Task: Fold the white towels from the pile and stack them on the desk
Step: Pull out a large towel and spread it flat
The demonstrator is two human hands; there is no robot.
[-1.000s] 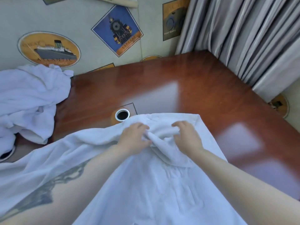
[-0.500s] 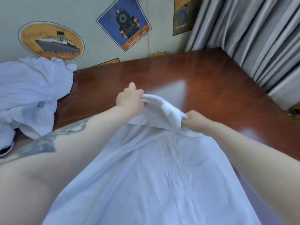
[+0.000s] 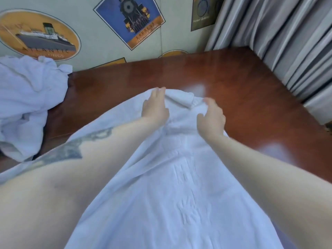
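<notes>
- A white towel (image 3: 172, 186) is spread over the near half of the desk (image 3: 251, 97), running from the near edge toward the middle, where its far end is bunched into a raised fold.
- The far end of the towel is gripped by the left hand (image 3: 155, 106), whose fingers are curled over the cloth at the left of the fold.
- The right side of the fold is pinched by the right hand (image 3: 211, 117), thumb and fingers closed on the cloth.
- A pile of unfolded white towels (image 3: 25, 103) is heaped at the desk's far left corner, against the wall.
- Grey curtains (image 3: 287, 42) are seen hanging along the right edge of the desk.
</notes>
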